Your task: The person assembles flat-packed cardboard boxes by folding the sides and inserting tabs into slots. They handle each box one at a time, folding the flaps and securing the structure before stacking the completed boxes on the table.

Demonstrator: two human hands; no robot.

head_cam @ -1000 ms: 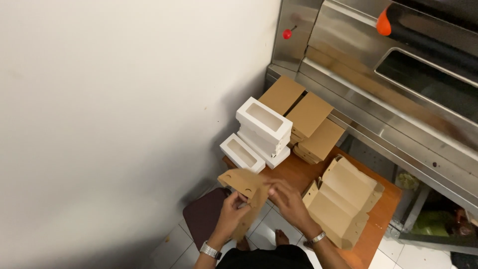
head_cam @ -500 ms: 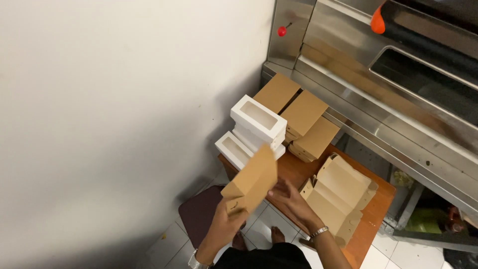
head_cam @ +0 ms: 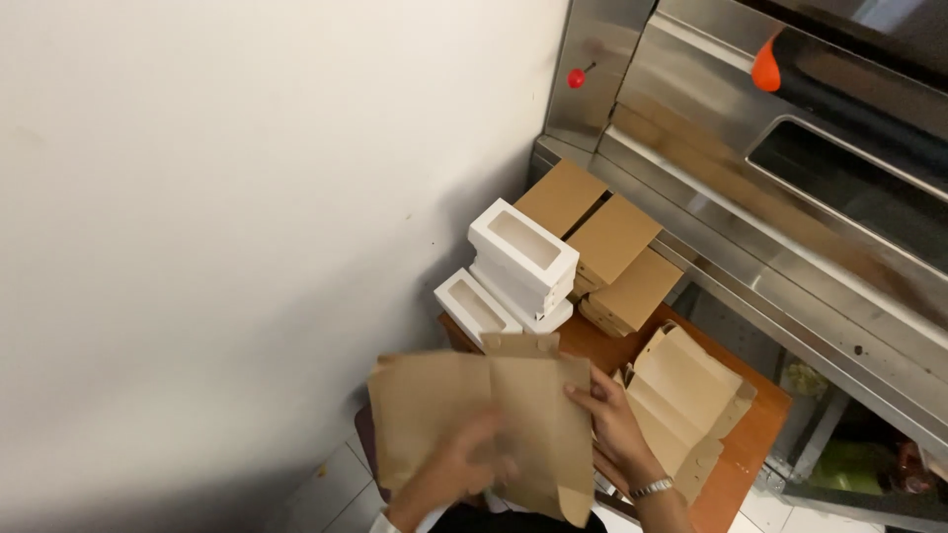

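The brown cardboard blank [head_cam: 489, 429], raised half-folded half a second ago, now lies opened flat and low before the person. The left hand [head_cam: 464, 464], blurred, grips its lower middle; the right hand [head_cam: 617, 434] presses spread fingers on its right edge. It looks light, thin and easily creased, best held along fold lines. White window boxes [head_cam: 518, 262], stacked brown boxes [head_cam: 617, 262] and folded blanks [head_cam: 686, 395] crowd the table [head_cam: 755, 439].
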